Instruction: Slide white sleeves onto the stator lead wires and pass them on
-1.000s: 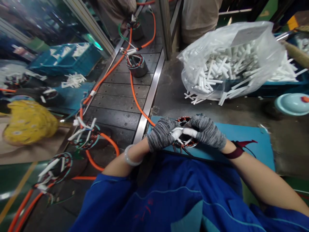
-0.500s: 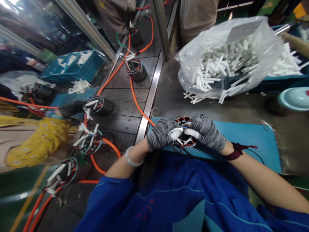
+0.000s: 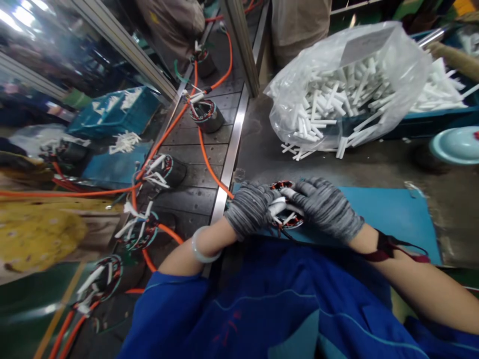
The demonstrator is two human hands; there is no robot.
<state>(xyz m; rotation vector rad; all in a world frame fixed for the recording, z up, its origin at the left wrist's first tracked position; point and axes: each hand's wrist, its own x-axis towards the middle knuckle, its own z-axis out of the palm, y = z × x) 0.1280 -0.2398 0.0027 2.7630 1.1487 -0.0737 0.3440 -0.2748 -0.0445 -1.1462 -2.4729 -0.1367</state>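
A round motor stator (image 3: 295, 221) with orange-red lacing stands on a blue mat just in front of me, partly covered by my hands. My left hand (image 3: 250, 209), in a grey knitted glove with pale fingertips, closes on a white sleeve (image 3: 277, 206) at the stator's left side. Over the right rim bends my right hand (image 3: 327, 208), gloved alike, its fingers drawn together close to the sleeve's end. What lies between those right fingertips is hidden. More white sleeves and dark leads stick out of the stator's near side.
A plastic bag (image 3: 329, 109) of white sleeves sits ahead, beside a blue bin (image 3: 426, 122). The blue mat (image 3: 392, 214) runs right; a pale blue bowl (image 3: 458, 144) is beyond. Left, several stators (image 3: 205, 114) and an orange cable (image 3: 209, 162) line the conveyor. A co-worker's yellow sleeve (image 3: 41, 234) shows.
My fingertips have come closer together, and the blue wire between them no longer shows. The right hand has flattened over the rim. At the left, the co-worker's gloved hand has left the stator.
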